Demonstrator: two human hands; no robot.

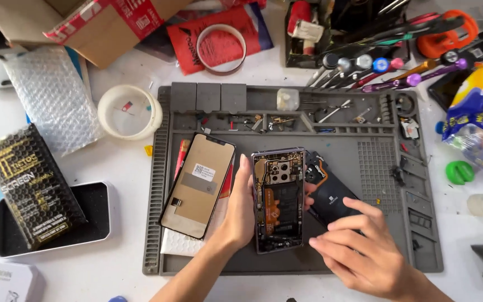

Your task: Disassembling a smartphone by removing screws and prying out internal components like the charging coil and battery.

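An opened phone body (278, 200) with its insides showing lies upright on the grey repair mat (359, 257). My left hand (237, 210) grips it from its left edge, thumb along the side and fingertips showing at its right edge. My right hand (359, 249) rests just right of the phone with fingers spread, covering the lower end of a black back cover (331, 193). A detached screen panel (199, 184), back side up, lies on the mat to the left of my left hand.
Bubble wrap (51, 98), a tape roll (128, 112), a cardboard box (93, 25) and a black packet on a tin (32, 193) sit left. Screwdrivers (381, 70) and a tool holder (308, 31) stand behind the mat. Small screws and parts fill the mat's top trays (275, 120).
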